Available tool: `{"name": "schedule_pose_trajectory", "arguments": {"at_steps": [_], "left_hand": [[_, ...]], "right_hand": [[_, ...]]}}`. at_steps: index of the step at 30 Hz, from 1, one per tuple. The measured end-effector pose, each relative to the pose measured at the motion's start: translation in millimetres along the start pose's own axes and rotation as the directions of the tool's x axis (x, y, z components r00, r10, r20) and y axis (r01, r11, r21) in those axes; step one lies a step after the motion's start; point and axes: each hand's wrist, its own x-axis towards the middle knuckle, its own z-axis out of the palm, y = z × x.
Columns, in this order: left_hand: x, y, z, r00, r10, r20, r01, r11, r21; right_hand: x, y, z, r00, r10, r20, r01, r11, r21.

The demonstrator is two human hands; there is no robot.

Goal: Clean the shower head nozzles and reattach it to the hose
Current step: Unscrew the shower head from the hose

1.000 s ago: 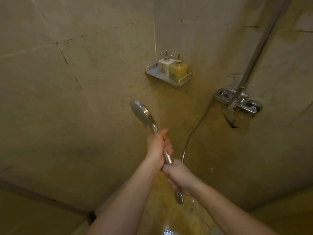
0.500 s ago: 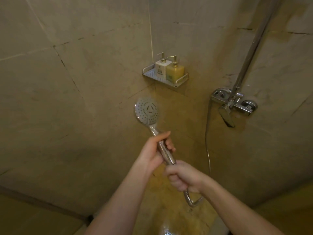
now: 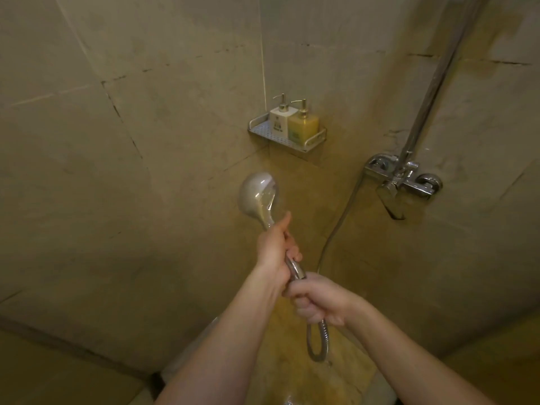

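The left hand (image 3: 274,247) is wrapped tight round the chrome handle of the shower head (image 3: 258,197), thumb laid up along the stem, and the right hand (image 3: 317,298) is clenched just below it, fist closed over the place where the handle meets the hose (image 3: 320,343); the two hands nearly touch, with a short piece of bright metal collar showing between them. Above the left grip the shower head rises and leans away to the left, its smooth rounded back turned to the camera, so the nozzle face cannot be seen. Below the right fist the ribbed metal hose drops, bends in a tight loop, and passes back up behind the hands; further up and to the right of the grip it climbs the wall to the mixer tap (image 3: 401,178). From the tap a riser pipe (image 3: 429,92) slants up toward the top right. Well above the hands, in the corner of the tiled walls, a perforated metal shelf (image 3: 270,133) carries a white pump bottle (image 3: 279,119) and a yellow pump bottle (image 3: 304,125) standing side by side, touching.
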Motion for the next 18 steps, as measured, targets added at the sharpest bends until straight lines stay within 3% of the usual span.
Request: {"name": "schedule_pose_trajectory", "arguments": {"at_steps": [2, 4, 7, 11, 13, 16, 18], "left_hand": [[2.3, -10.0, 1.3, 0.971, 0.078, -0.227, -0.075, 0.997, 0.021], [3.1, -18.7, -0.6, 0.948, 0.116, -0.295, -0.109, 0.993, 0.040], [3.1, -29.7, -1.7, 0.948, 0.137, -0.287, -0.120, 0.990, 0.076], [-1.9, -33.4, -4.2, 0.968, 0.158, -0.195, -0.143, 0.986, 0.089], [-5.5, -26.1, -7.2, 0.990, 0.103, -0.098, -0.100, 0.994, 0.031], [-9.8, -9.2, -11.4, 0.993, 0.019, 0.115, -0.010, 0.997, -0.079], [-14.4, 0.1, -13.3, 0.959, 0.045, 0.280, 0.007, 0.984, -0.179]], "right_hand": [[6.5, 4.4, 3.2, 0.967, -0.128, -0.222, 0.055, 0.950, -0.308], [14.5, 10.4, 4.1, 0.873, -0.293, -0.389, -0.019, 0.778, -0.628], [20.3, 18.6, 3.3, 0.769, -0.418, -0.483, -0.131, 0.637, -0.760], [14.5, 14.6, -1.5, 0.779, -0.417, -0.469, -0.094, 0.661, -0.744], [9.0, 10.8, -3.8, 0.817, -0.385, -0.430, -0.012, 0.733, -0.680], [-5.1, 3.5, -1.3, 0.932, -0.228, -0.283, 0.130, 0.936, -0.326], [-15.6, -5.4, 2.0, 0.987, -0.123, -0.105, 0.108, 0.985, -0.135]]}}
